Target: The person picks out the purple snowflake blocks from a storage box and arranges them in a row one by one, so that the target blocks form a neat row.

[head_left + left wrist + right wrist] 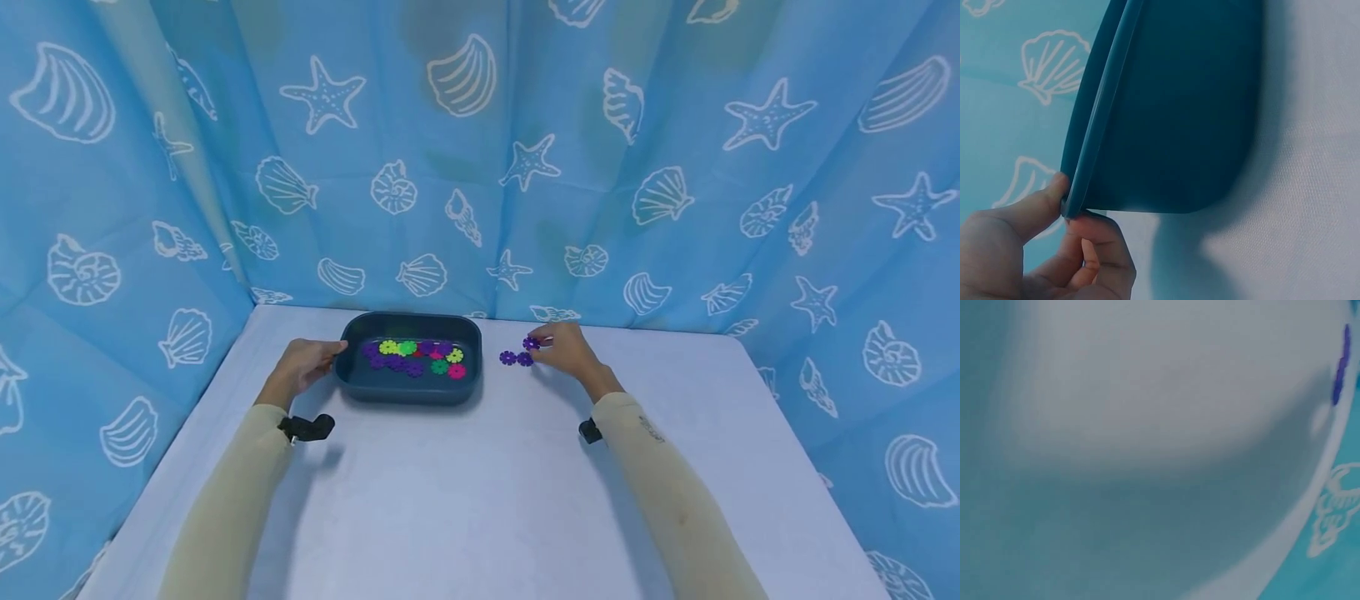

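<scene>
With thumb and fingers, my left hand [302, 365] pinches the left end of the rim of a dark blue plastic tub [408, 395]. The left wrist view shows the same grip close up, the thumb above the tub's rim [1102, 106] and curled fingers below. Inside the tub lie flat, notched snowflake discs in purple, yellow, green and pink. To the tub's right, my right hand [567, 350] pinches a purple snowflake disc [532, 342]. Two more purple discs [508, 357] lie on the table by its fingertips. In the right wrist view, a purple strip [1341, 365] shows; the hand is out of sight.
A white cloth covers the table [450, 500]. Blue curtains [480, 150] with white shell and starfish prints stand right behind the tub and along both sides. Small black wrist mounts [307, 428] stick out from both forearms.
</scene>
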`<state>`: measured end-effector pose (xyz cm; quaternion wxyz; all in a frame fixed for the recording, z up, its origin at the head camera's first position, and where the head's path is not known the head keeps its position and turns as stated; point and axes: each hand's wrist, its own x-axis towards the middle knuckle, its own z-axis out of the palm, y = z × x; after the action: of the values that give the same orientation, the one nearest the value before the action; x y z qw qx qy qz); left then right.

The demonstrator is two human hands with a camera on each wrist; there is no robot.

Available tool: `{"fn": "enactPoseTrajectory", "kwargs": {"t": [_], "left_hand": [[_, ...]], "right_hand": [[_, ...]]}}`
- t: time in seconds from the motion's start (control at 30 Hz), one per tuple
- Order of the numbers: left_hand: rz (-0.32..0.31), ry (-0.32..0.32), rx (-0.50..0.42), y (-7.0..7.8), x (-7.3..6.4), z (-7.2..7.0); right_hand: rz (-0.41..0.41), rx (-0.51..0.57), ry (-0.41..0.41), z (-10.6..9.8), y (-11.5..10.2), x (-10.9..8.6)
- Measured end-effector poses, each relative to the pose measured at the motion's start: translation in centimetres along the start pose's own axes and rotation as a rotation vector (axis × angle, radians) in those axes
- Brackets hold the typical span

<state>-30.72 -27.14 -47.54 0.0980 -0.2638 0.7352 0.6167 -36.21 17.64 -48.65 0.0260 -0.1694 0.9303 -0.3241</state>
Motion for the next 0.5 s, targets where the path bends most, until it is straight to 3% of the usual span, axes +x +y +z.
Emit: {"fn": "enactPoseTrajectory", "kwargs": {"t": [0.5], "left_hand": [[-0.033, 0.024, 0.001, 0.2, 0.4, 0.1]], "right_hand": [[0.031, -0.133, -0.022, 0.8, 2.3, -1.0]]}}
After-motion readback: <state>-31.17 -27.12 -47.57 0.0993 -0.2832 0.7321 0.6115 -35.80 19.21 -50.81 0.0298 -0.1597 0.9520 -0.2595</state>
